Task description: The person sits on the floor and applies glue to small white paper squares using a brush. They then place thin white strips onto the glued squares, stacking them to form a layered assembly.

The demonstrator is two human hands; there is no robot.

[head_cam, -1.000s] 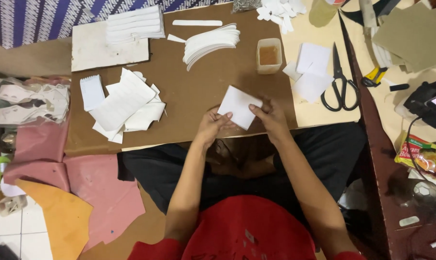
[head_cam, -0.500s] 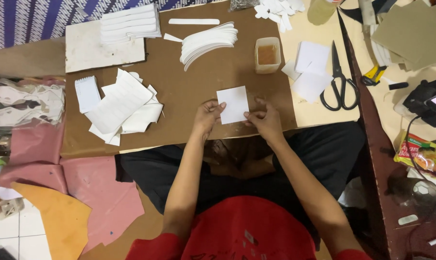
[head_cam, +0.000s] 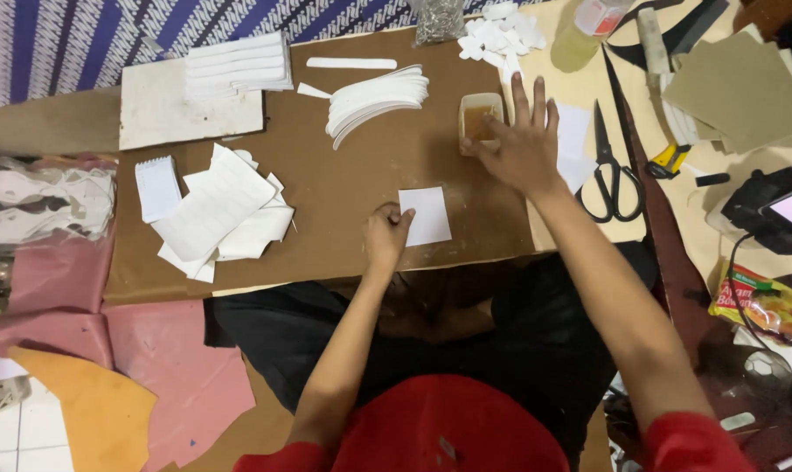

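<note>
Bare board (head_cam: 361,179) between curved stack (head_cam: 374,98) and square sheet (head_cam: 426,216).

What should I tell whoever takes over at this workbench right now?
Left hand: fingertips pinning the white paper square flat on the brown board.
Right hand: open, fingers at the small tub of amber glue.
Nearby: curved white strips fanned behind, cut white pieces piled left, scissors right.
Done: square laid out. Left: no glue visible on it yet.
</note>
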